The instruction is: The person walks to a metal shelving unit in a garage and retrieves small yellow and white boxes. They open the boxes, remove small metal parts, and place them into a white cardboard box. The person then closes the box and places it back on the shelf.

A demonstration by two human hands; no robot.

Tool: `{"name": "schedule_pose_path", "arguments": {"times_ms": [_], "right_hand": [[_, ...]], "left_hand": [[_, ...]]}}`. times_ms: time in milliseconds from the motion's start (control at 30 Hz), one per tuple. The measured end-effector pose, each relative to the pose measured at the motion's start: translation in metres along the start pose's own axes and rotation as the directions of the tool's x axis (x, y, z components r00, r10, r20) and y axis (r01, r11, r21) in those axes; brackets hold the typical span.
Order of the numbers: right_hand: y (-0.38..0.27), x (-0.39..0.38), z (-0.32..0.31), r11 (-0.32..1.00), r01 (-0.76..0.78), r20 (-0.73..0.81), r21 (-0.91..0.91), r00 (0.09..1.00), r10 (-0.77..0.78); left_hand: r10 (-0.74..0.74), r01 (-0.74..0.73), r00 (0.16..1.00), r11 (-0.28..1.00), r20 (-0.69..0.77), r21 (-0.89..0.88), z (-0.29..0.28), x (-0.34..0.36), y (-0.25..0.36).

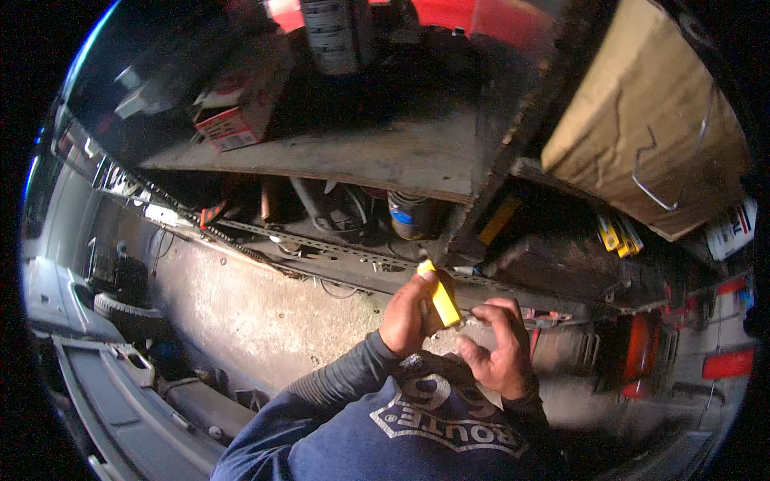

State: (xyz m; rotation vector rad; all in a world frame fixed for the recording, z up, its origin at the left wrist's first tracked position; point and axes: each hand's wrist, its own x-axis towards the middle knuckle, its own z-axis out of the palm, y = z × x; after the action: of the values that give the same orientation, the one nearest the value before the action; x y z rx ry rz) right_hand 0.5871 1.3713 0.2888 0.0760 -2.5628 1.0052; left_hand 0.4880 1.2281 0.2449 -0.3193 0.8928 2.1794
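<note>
A slim yellow box [443, 298] is gripped in my left hand [406, 317], with the thumb along its upper side and its lower end tilted to the right. A small pale bit shows at the box's upper end. Just right of its lower end is my right hand [501, 349]. The thumb and index finger there are curved and apart, close to the box's end. Whether a tiny piece lies at those fingertips is too blurred to tell. Both hands are in front of my blue shirt, below the shelf edge.
A wooden shelf [377, 152] crosses ahead, bearing a red-and-white box [233, 128] and a can [333, 36]. Below it stands a can with a blue label [407, 215]. Cardboard [642, 120] overhangs at right, near more yellow boxes [619, 234]. Grey vehicle panels [104, 393] lie lower left.
</note>
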Motion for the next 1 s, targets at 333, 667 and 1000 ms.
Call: {"name": "schedule_pose_path", "arguments": {"times_ms": [333,667,1000], "right_hand": [[0.041,-0.019,0.076,0.902,-0.191,0.028,0.387,0.98,0.195],[0.057,-0.019,0.047,0.437,-0.555,0.506,0.708,0.83,0.234],[-0.002,0.037,0.028,0.977,0.06,0.266,0.203,0.957,-0.114]], "left_hand": [[0.219,-0.219,0.975,0.976,-0.041,0.004,0.001,-0.003,-0.018],[0.585,-0.503,0.772,0.321,0.25,0.803,-0.052,-0.022,0.018],[0.51,-0.511,0.77,0.135,0.383,0.849,-0.047,-0.016,0.016]]}}
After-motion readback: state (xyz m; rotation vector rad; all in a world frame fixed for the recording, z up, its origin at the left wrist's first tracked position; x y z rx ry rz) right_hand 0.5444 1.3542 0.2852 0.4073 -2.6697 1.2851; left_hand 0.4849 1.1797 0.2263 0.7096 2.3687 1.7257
